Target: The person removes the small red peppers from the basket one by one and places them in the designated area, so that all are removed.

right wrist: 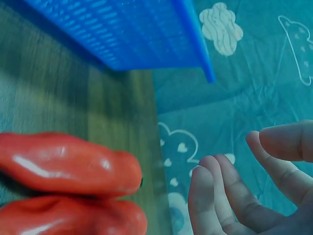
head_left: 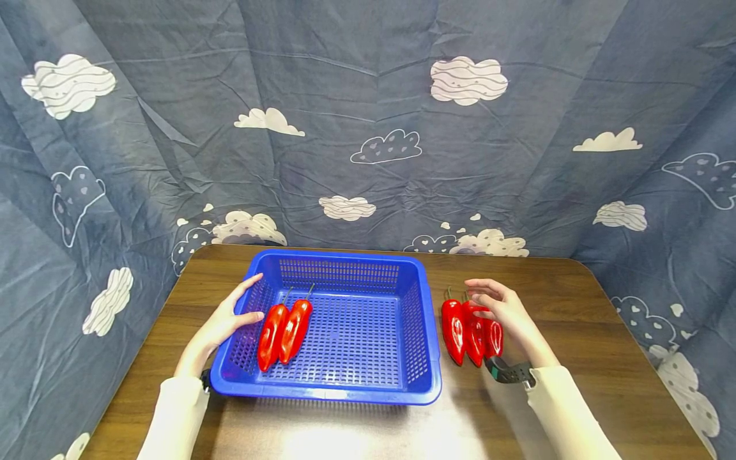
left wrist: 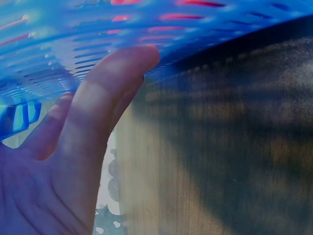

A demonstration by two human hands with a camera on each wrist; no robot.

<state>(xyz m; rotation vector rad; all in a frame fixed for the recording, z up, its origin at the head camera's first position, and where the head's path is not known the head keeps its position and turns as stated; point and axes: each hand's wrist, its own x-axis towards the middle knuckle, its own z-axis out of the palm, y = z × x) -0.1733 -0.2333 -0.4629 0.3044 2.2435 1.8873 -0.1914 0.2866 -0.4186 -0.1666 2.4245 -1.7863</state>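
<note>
Two long red peppers (head_left: 284, 335) lie side by side in a blue plastic basket (head_left: 379, 393), near its left wall. My left hand (head_left: 227, 319) is at the basket's left rim, its fingers and thumb extended; in the left wrist view a digit (left wrist: 93, 103) lies close against the perforated wall, and whether it presses there I cannot tell. On the table to the right of the basket are three more red peppers (head_left: 454, 332), stems pointing away. Over the rightmost of these hovers my right hand (head_left: 500, 306), fingers slightly bent and holding nothing; it partly hides that pepper.
Everything stands on a brown wooden table (head_left: 563, 319), which reflects bright light at its front. Behind and at both sides hangs a dark blue curtain (head_left: 345, 76) with white clouds. The right wrist view shows the basket's side (right wrist: 146, 34) close to the loose peppers.
</note>
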